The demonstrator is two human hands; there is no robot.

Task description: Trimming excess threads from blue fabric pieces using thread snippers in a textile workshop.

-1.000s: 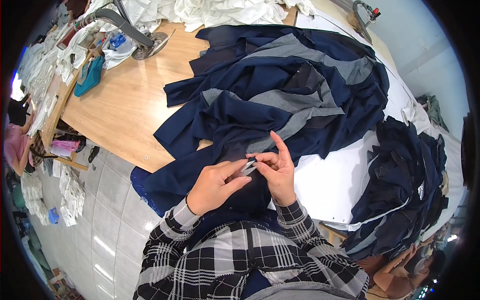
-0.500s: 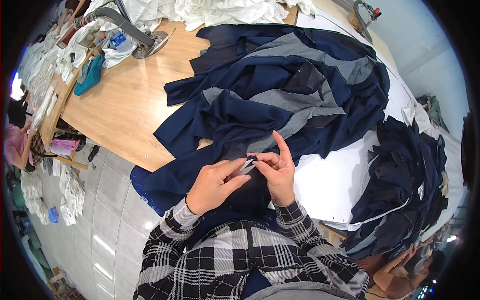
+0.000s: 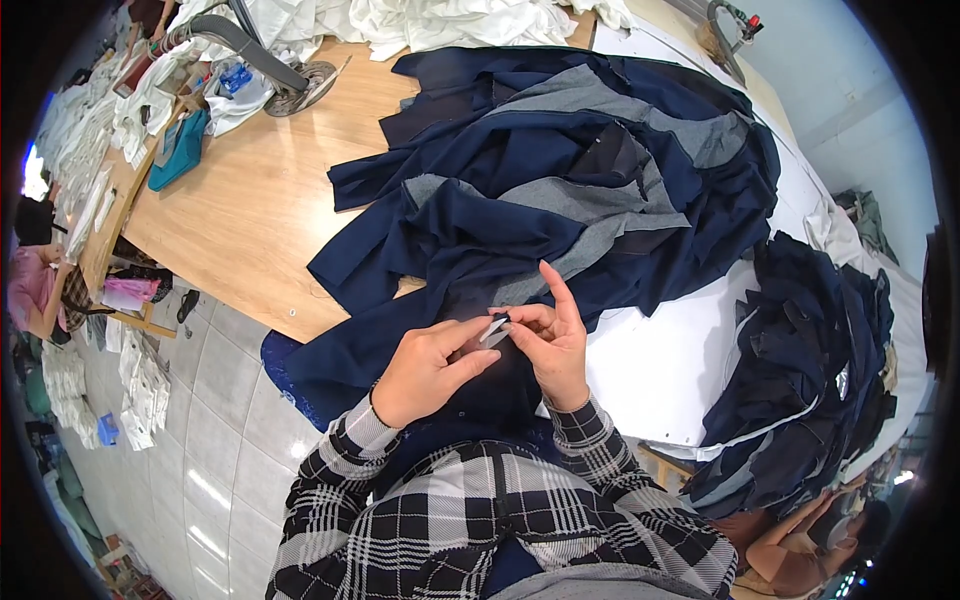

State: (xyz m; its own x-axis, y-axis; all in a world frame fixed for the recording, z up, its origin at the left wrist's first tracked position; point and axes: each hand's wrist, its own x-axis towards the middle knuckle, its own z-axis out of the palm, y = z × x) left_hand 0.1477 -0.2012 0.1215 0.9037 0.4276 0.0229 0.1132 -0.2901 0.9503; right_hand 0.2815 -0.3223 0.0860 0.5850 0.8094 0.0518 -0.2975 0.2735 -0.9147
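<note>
Above my lap, both hands meet at the edge of a navy garment (image 3: pixel 375 350) that runs from the table down onto me. My left hand (image 3: pixel 420 370) is closed, thumb and fingers around a small pale grey blade-like piece (image 3: pixel 493 330); its exact kind cannot be made out. With thumb and forefinger, my right hand (image 3: pixel 560 365) pinches a bit of the dark cloth at the tip of that piece, another finger pointing up. Just beyond the hands lies a heap of navy garments (image 3: pixel 490 230) with grey inner panels (image 3: pixel 545 205).
The wooden table (image 3: pixel 250 215) holds white cloth (image 3: pixel 450 25) at its far side and a lamp-like stand (image 3: pixel 285 100). A teal pouch (image 3: pixel 180 150) hangs at its left edge. More dark garments (image 3: pixel 790 370) are piled right. Other people sit far left and lower right.
Both hands stay almost in place; the right hand's raised finger has shifted slightly left. The garments have not visibly moved.
</note>
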